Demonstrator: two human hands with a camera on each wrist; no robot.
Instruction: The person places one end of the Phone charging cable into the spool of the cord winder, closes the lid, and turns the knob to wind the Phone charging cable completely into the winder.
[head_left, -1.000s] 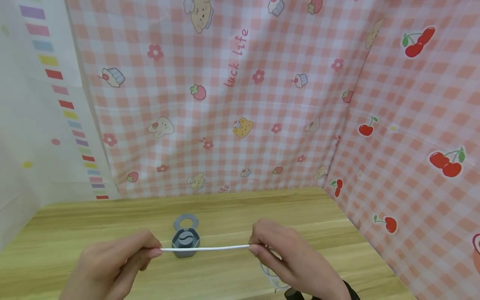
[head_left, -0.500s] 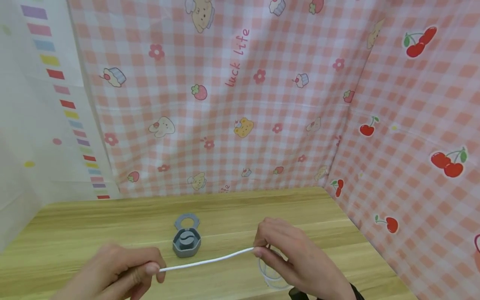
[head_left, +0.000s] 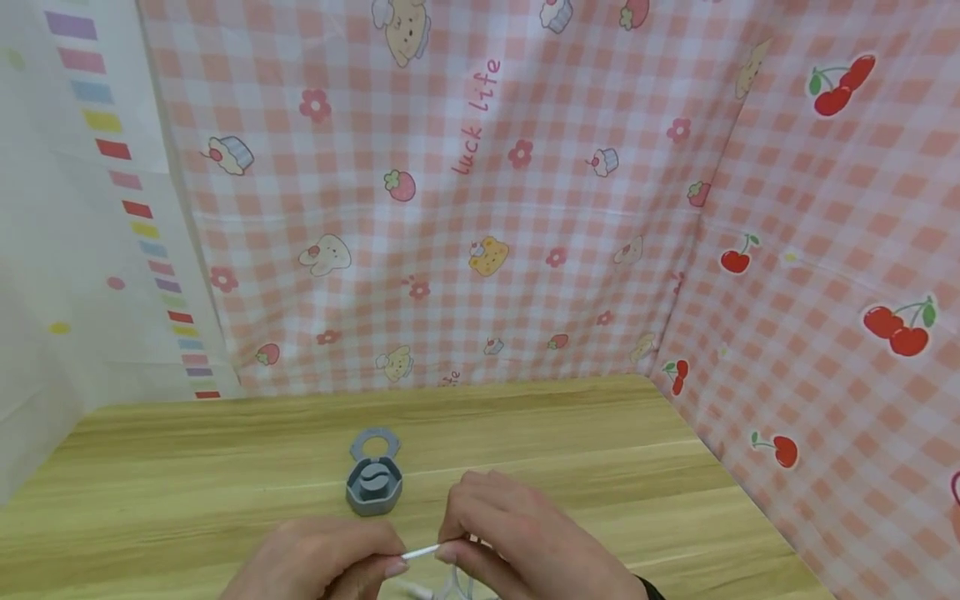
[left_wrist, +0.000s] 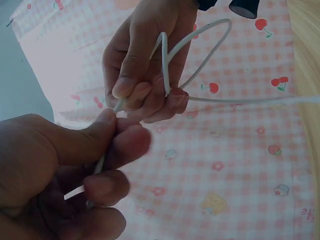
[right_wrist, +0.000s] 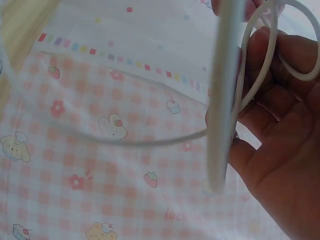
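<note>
Head view: left hand (head_left: 322,554) and right hand (head_left: 517,533) pinch a thin white plastic-coated cable (head_left: 420,552) above the yellowish wood-grain bench (head_left: 187,483), toward its near edge. Gathering seems underway; the next move likely calls for steadying its loops (left_wrist: 165,60).

The pink checked cloth (head_left: 577,204) bears the words "luck life" (head_left: 477,117) and, lower, the letters "fe" (head_left: 452,378).

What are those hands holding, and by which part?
A white cable: the left hand and right hand pinch it close together, either side of a short visible stretch.
</note>
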